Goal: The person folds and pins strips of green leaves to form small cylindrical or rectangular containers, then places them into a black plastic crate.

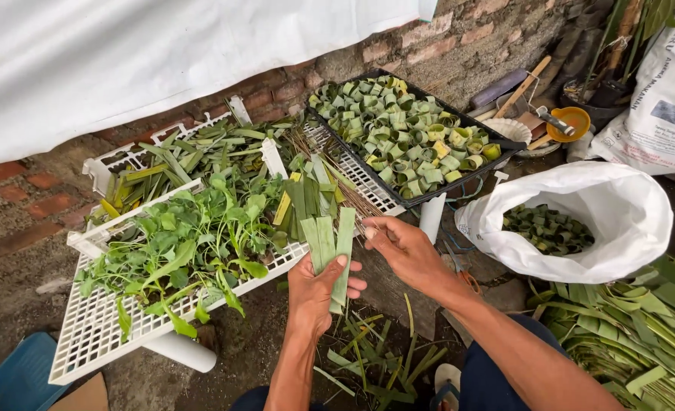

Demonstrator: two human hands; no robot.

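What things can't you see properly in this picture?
Head view:
- Left hand: its palm is hidden behind the flat green leaf strips it grips.
- White plastic sack: its folded rim hides most of the rolled leaf rings inside.
- Pile of long green leaves: cut off by the right edge.
- Blue flat object: cut off at the bottom-left corner, too little shown to identify.

Hands at the frame's centre, trays behind them.
The left hand (316, 293) holds leaf strips (330, 247) beside the right hand (406, 247); seedlings (189, 243) lie on the rack (94, 335) left, leaf rings (402, 133) in the tray (505, 154) upper centre, sack (619, 221) right.
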